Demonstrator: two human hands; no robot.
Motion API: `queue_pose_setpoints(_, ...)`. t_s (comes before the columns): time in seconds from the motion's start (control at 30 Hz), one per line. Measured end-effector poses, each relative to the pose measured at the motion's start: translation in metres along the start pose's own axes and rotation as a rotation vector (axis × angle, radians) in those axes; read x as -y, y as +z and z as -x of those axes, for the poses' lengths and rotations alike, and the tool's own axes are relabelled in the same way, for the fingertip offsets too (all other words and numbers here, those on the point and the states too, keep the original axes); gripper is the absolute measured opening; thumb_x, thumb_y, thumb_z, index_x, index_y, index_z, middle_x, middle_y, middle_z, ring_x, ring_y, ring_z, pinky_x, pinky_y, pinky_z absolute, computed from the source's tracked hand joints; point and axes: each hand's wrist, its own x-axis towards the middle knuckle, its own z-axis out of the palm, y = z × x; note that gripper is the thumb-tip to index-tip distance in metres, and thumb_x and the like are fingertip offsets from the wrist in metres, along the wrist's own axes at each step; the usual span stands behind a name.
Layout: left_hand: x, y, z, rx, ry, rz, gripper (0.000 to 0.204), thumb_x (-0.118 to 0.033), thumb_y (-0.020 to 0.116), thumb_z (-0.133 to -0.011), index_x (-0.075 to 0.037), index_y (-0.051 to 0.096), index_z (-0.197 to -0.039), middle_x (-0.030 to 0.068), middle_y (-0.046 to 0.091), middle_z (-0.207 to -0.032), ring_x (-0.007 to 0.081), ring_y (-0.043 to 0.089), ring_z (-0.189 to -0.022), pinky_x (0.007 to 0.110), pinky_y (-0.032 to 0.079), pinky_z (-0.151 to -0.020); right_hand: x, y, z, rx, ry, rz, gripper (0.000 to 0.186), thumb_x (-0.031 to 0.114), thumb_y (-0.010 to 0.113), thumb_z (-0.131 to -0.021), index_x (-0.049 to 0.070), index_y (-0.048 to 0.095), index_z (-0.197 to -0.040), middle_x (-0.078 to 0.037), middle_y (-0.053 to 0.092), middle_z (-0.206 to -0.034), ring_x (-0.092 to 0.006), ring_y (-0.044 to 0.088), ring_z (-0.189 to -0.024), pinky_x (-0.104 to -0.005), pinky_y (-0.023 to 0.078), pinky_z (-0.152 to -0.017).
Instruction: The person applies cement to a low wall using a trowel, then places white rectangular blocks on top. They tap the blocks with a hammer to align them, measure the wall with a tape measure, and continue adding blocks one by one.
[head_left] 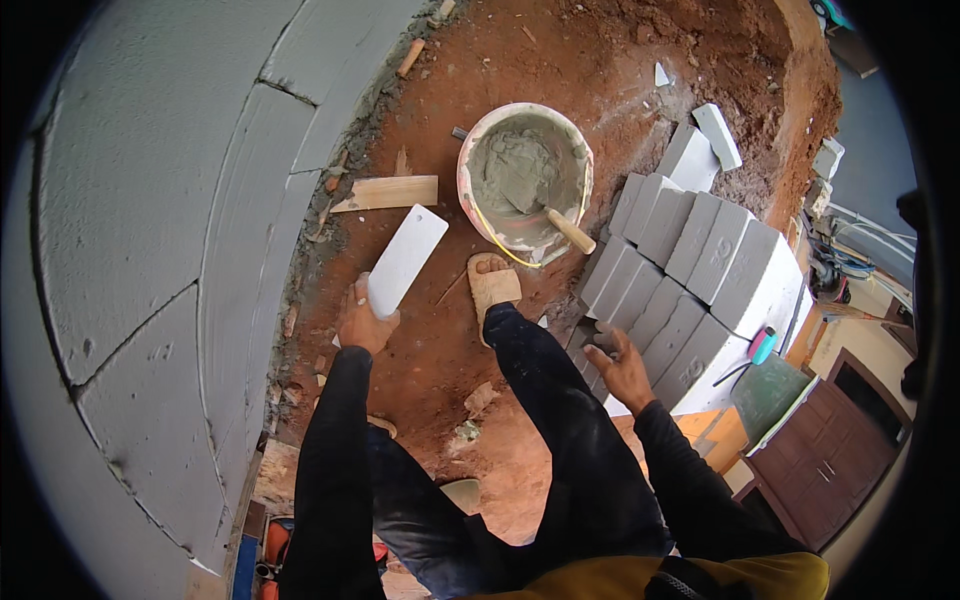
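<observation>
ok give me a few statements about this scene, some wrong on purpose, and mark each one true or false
1. The left hand holds a flat white plate. True.
2. Both hands hold something. False: the right hand, near the block stack, shows nothing in it.
3. A wooden board lies left of the bucket. True.
4. The bucket is empty. False: it holds grey mortar, with a wooden-handled trowel resting in it.

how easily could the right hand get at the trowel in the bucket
Fairly easily, it seems: the right hand looks empty, and the trowel's wooden handle juts over the bucket rim on that side. The stacked blocks stand close, but don't appear to cover it.
</observation>
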Motion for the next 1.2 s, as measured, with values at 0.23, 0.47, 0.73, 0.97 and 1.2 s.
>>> queue_pose_setpoints(0.23,0.044,0.024,-0.014,-0.122,-0.013,-0.231,0.102,-0.031,0.09,-0.078,-0.01,0.035,-0.161,0.0173,0.05,-0.155,0.0418,0.049,-0.142,0.059,0.035,-0.123,-0.001,0.07,-0.102,-0.15,-0.199,0.157,0.063,0.035,0.077,-0.097,0.002,0.057,-0.147,-0.026,0.062,-0.143,-0.0407,0.059,-0.132,-0.0476,0.045,-0.115)
queue_pose_setpoints(0.47,0.015,0.037,-0.011,-0.236,0.138,-0.384,0.114,-0.03,0.091,-0.077,-0.014,0.025,-0.169,0.0124,0.034,-0.17,0.0371,0.03,-0.158,0.063,0.022,-0.13,0.004,0.049,-0.196,-0.36,-0.058,0.336,0.069,0.046,0.07,-0.1,0.002,0.051,-0.149,-0.028,0.064,-0.14,-0.0469,0.062,-0.128,-0.0531,0.049,-0.107)
queue_pose_setpoints(0.73,-0.072,0.024,-0.03,-0.305,0.243,-0.135,0.112,-0.032,0.089,-0.081,-0.01,0.024,-0.169,0.0184,0.03,-0.172,0.0389,0.023,-0.161,0.061,0.021,-0.131,0.03,0.018,-0.248,0.066,0.01,0.425,0.073,0.064,0.059,-0.101,0.0,0.062,-0.138,-0.031,0.075,-0.112,-0.047,0.073,-0.109,-0.053,0.055,-0.097)
queue_pose_setpoints(0.97,-0.204,0.091,-0.09,-0.114,-0.082,1.068,0.087,-0.027,0.085,-0.091,0.005,0.036,-0.156,0.0291,0.051,-0.148,0.0351,0.06,-0.132,0.044,0.054,-0.106,0.062,-0.017,-0.249,0.124,-0.194,0.597,0.063,0.05,0.061,-0.1,-0.005,0.063,-0.131,-0.034,0.074,-0.11,-0.047,0.073,-0.106,-0.0537,0.056,-0.096)
queue_pose_setpoints(1.2,-0.237,0.087,-0.132,-0.045,-0.257,0.857,0.041,-0.017,0.085,-0.08,0.004,0.067,-0.11,0.0138,0.074,-0.097,0.0263,0.071,-0.087,0.041,0.057,-0.081,0.034,-0.048,-0.159,0.047,-0.268,0.411,0.063,0.04,0.059,-0.104,-0.005,0.045,-0.146,-0.039,0.072,-0.108,-0.0544,0.07,-0.105,-0.0585,0.055,-0.095)
